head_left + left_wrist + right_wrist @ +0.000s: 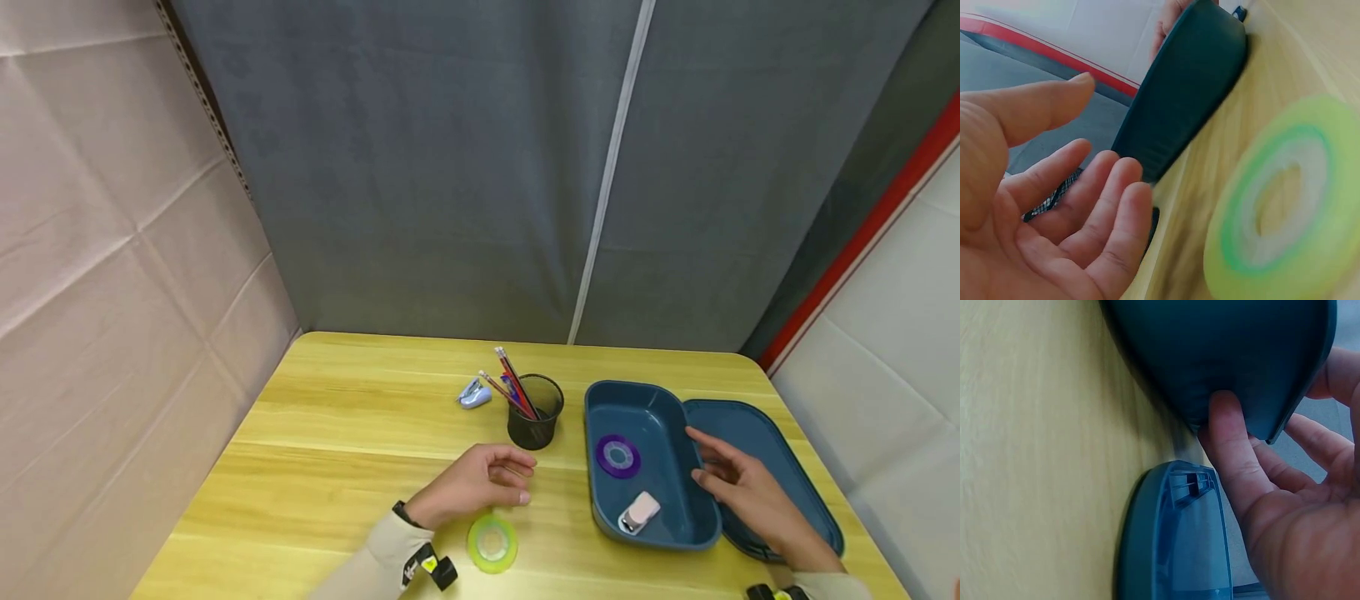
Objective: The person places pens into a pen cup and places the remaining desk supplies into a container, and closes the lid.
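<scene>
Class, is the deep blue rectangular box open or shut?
Open: the box shows a round purple tape roll inside, its rectangular blue lid lying alongside.

Scanning now, and not a word or number can be read! Just a yellow mark on the left strap [418,560] near six o'clock, another on the right strap [761,592] past four, both illegible.

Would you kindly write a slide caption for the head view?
Right hand at a blue box's edge; left hand near a green tape roll.
</scene>
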### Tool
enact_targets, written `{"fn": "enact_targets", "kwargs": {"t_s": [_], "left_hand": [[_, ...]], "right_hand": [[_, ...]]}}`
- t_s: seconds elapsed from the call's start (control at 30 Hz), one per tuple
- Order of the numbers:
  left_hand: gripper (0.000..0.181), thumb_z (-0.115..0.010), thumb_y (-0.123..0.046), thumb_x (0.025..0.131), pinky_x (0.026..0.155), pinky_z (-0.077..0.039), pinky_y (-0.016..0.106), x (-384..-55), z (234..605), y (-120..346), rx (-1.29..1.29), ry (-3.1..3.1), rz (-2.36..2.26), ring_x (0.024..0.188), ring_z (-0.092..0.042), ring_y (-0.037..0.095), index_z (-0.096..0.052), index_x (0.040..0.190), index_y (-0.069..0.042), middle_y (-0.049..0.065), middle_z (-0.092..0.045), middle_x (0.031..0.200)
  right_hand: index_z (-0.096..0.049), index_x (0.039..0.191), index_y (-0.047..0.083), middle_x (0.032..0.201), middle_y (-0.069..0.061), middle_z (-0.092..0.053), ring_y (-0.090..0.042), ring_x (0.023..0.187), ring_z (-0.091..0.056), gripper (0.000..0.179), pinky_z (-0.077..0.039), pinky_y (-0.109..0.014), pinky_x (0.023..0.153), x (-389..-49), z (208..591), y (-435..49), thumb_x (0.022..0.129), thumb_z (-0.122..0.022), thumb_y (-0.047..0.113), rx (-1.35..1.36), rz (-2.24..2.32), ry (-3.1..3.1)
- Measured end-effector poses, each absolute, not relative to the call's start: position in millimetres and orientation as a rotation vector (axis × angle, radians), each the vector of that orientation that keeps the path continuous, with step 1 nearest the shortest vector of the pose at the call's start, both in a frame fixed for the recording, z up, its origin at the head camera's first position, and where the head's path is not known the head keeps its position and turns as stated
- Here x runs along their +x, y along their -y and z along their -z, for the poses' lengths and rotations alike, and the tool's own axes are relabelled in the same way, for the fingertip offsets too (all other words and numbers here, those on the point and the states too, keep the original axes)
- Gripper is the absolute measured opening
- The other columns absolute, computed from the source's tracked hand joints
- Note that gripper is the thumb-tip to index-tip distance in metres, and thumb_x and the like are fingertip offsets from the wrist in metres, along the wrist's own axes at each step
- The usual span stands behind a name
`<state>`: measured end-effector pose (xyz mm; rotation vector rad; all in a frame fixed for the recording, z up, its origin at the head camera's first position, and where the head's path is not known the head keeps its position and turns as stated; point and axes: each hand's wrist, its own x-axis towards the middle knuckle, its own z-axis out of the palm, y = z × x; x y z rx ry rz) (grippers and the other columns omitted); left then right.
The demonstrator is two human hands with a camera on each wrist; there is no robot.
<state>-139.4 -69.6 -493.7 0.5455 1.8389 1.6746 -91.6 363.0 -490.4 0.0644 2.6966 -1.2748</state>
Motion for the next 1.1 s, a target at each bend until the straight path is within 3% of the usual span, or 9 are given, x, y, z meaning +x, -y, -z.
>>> {"fn": "enact_targets", "kwargs": {"t_s": [0.17, 0.3, 0.67, 0.87, 0.93, 1.1], "left_hand": [[0.053, -0.087, -0.008, 0.086, 0.099, -0.057, 0.024, -136.3, 495.2, 80.1, 0.582, -1.94, -1.54, 0.12, -0.068, 0.029, -0.068, 0.135, -0.009, 0.011, -0.071, 0.13], [0.056, -0.088, -0.004, 0.083, 0.1, -0.058, 0.026, -133.4, 497.7, 87.5, 0.618, -1.964, -1.487, 0.117, -0.069, 0.023, -0.069, 0.134, -0.01, 0.009, -0.072, 0.127], [0.061, -0.091, -0.003, 0.079, 0.099, -0.058, 0.022, -131.6, 506.3, 103.8, 0.675, -1.981, -1.408, 0.114, -0.07, 0.014, -0.068, 0.135, -0.01, 0.002, -0.074, 0.124], [0.064, -0.093, -0.006, 0.076, 0.092, -0.057, 0.021, -132.9, 512.4, 114.6, 0.759, -2.019, -1.323, 0.112, -0.068, 0.007, -0.069, 0.135, -0.017, -0.005, -0.075, 0.125], [0.066, -0.094, -0.006, 0.075, 0.091, -0.056, 0.021, -132.4, 512.8, 117.4, 0.797, -2.027, -1.284, 0.111, -0.067, 0.005, -0.069, 0.135, -0.019, -0.007, -0.074, 0.126], [0.07, -0.094, -0.003, 0.072, 0.092, -0.054, 0.019, -130.6, 511.1, 120.2, 0.861, -2.063, -1.197, 0.108, -0.065, 0.001, -0.07, 0.135, -0.021, -0.011, -0.074, 0.127]], "right_hand": [[-0.036, 0.165, 0.011, 0.152, -0.036, -0.048, -0.047, 0.128, -0.06, 0.07, -0.059, -0.024, 0.077, -92.2, 490.6, -363.9, 0.106, -0.067, 0.031, 0.057, 1.267, -2.7], [-0.036, 0.165, 0.012, 0.152, -0.036, -0.048, -0.048, 0.128, -0.06, 0.07, -0.059, -0.024, 0.077, -92.2, 490.8, -364.0, 0.106, -0.067, 0.032, 0.054, 1.258, -2.704], [-0.037, 0.165, 0.012, 0.15, -0.032, -0.052, -0.034, 0.121, -0.064, 0.069, -0.059, -0.025, 0.077, -91.8, 492.4, -364.2, 0.106, -0.067, 0.032, 0.058, 1.274, -2.7], [-0.037, 0.165, 0.012, 0.15, -0.033, -0.051, -0.041, 0.124, -0.063, 0.069, -0.059, -0.025, 0.077, -91.4, 493.1, -363.1, 0.106, -0.067, 0.031, 0.056, 1.291, -2.693], [-0.038, 0.165, 0.012, 0.149, -0.032, -0.052, -0.034, 0.121, -0.065, 0.069, -0.059, -0.024, 0.077, -91.3, 493.0, -363.1, 0.106, -0.067, 0.032, 0.051, 1.289, -2.699], [-0.038, 0.164, 0.013, 0.148, -0.03, -0.053, -0.002, 0.106, -0.062, 0.069, -0.059, -0.025, 0.076, -90.7, 493.1, -363.9, 0.105, -0.067, 0.033, 0.06, 1.303, -2.695]]}}
